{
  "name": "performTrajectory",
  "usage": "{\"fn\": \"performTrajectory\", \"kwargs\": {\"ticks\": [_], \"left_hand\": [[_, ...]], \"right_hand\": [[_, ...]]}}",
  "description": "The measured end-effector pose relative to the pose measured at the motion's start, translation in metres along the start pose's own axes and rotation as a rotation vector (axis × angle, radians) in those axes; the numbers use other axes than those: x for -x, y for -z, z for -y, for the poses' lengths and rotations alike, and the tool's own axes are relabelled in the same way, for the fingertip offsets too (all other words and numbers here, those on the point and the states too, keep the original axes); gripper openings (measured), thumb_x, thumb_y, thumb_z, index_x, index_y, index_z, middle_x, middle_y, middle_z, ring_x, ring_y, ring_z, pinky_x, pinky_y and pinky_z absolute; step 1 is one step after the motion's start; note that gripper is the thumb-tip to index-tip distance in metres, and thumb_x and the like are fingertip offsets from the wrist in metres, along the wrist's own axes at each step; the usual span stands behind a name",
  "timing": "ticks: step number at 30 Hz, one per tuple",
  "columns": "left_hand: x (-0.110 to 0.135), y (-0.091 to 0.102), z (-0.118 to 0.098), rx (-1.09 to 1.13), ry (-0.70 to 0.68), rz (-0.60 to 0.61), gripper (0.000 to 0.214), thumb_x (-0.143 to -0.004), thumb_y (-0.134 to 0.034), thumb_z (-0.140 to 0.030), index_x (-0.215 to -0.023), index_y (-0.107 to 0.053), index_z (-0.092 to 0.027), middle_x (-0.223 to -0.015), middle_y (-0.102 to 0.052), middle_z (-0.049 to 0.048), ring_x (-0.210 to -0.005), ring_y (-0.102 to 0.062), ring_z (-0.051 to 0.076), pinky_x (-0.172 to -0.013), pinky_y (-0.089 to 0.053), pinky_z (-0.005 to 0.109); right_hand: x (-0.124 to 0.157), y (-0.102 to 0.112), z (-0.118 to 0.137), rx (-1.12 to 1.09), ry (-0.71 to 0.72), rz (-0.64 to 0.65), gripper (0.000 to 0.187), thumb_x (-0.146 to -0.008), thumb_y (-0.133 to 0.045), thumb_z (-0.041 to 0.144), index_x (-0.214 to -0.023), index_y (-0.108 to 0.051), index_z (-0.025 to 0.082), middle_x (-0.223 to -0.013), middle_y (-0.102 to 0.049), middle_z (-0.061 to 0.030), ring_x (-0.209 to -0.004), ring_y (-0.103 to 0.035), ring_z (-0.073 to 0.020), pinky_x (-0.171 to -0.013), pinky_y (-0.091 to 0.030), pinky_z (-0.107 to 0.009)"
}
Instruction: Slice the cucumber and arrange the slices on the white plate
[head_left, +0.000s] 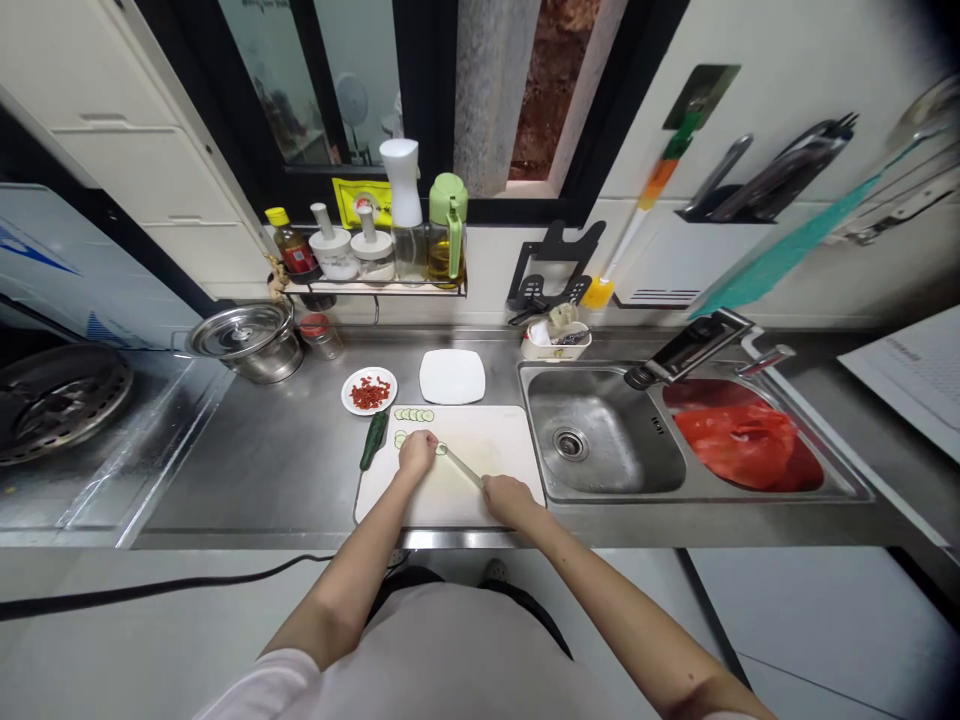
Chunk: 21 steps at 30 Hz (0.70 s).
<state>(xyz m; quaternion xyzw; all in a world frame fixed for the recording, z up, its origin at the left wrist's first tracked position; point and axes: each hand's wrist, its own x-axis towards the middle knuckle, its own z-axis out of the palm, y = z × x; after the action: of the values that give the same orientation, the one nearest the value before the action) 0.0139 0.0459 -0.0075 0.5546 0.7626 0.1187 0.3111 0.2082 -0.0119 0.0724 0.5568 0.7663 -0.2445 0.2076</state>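
My right hand (510, 500) is closed around the handle of a knife (466, 469), its blade pointing up and left over the white cutting board (495, 430). At the blade's tip lies a cucumber slice (442, 449). My left hand (418, 455) rests on the board just left of that slice, fingers curled together; what they hold, if anything, is hidden. Behind it, a row of cucumber slices (414, 415) overlaps along the board's far left edge, with another slice (400, 439) nearer. A dark green cucumber piece (373, 440) lies by the board's left edge.
Beyond the board are a white plate of chopped red pieces (370, 391) and a square white plate (452, 376). A steel sink (615, 440) adjoins on the right, with a red bag (739, 445) in its second basin. A lidded pot (251, 340) stands left.
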Motion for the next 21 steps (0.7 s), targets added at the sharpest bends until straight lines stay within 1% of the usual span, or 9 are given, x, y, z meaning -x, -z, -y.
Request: {"fn": "performTrajectory", "kwargs": {"ticks": [4, 9, 12, 16, 18, 21], "left_hand": [[-0.001, -0.002, 0.001, -0.002, 0.011, -0.003, 0.019, -0.081, -0.053, -0.017, -0.088, -0.071, -0.021, -0.099, -0.071, 0.0058, -0.093, -0.062, 0.018, -0.079, -0.043, 0.026], [-0.003, -0.004, 0.004, -0.005, 0.009, 0.0, 0.018, -0.081, -0.055, -0.017, -0.089, -0.07, -0.021, -0.098, -0.07, 0.0057, -0.094, -0.061, 0.018, -0.079, -0.042, 0.025], [-0.001, -0.007, 0.004, -0.006, -0.001, 0.006, 0.017, -0.078, -0.058, -0.016, -0.091, -0.069, -0.02, -0.098, -0.069, 0.0052, -0.093, -0.061, 0.018, -0.079, -0.042, 0.025], [0.002, -0.008, 0.004, -0.025, -0.037, -0.026, 0.02, -0.076, -0.061, -0.015, -0.094, -0.067, -0.02, -0.102, -0.066, 0.0061, -0.094, -0.06, 0.018, -0.081, -0.042, 0.025], [0.004, -0.008, 0.004, -0.018, -0.051, -0.028, 0.02, -0.075, -0.06, -0.013, -0.093, -0.066, -0.02, -0.1, -0.066, 0.0053, -0.093, -0.06, 0.017, -0.08, -0.042, 0.026], [0.004, -0.005, 0.003, 0.021, -0.042, 0.007, 0.021, -0.076, -0.056, -0.01, -0.091, -0.065, -0.021, -0.092, -0.068, 0.0028, -0.087, -0.061, 0.016, -0.077, -0.042, 0.025]], "right_hand": [[0.005, -0.004, -0.003, 0.006, 0.006, 0.006, 0.033, -0.09, -0.033, 0.015, -0.11, -0.06, 0.012, -0.104, -0.066, -0.0182, -0.1, -0.063, -0.0257, -0.077, -0.046, -0.034], [0.01, -0.008, -0.009, -0.003, 0.013, 0.007, 0.032, -0.091, -0.034, 0.017, -0.109, -0.06, 0.013, -0.105, -0.066, -0.0182, -0.1, -0.063, -0.0269, -0.077, -0.045, -0.035], [0.009, -0.01, -0.011, -0.005, 0.013, 0.007, 0.033, -0.091, -0.034, 0.018, -0.109, -0.06, 0.013, -0.104, -0.067, -0.0179, -0.099, -0.063, -0.0276, -0.077, -0.046, -0.036], [0.005, -0.01, -0.008, -0.011, 0.011, 0.002, 0.034, -0.09, -0.033, 0.017, -0.11, -0.06, 0.012, -0.104, -0.067, -0.0185, -0.099, -0.064, -0.0274, -0.076, -0.046, -0.036], [0.003, -0.008, -0.006, -0.016, 0.009, 0.005, 0.034, -0.09, -0.034, 0.017, -0.111, -0.061, 0.012, -0.104, -0.067, -0.0188, -0.099, -0.063, -0.0268, -0.077, -0.046, -0.036], [0.001, -0.006, -0.004, -0.014, 0.006, 0.008, 0.034, -0.09, -0.034, 0.017, -0.111, -0.061, 0.012, -0.103, -0.067, -0.018, -0.099, -0.063, -0.0261, -0.077, -0.046, -0.035]]}}
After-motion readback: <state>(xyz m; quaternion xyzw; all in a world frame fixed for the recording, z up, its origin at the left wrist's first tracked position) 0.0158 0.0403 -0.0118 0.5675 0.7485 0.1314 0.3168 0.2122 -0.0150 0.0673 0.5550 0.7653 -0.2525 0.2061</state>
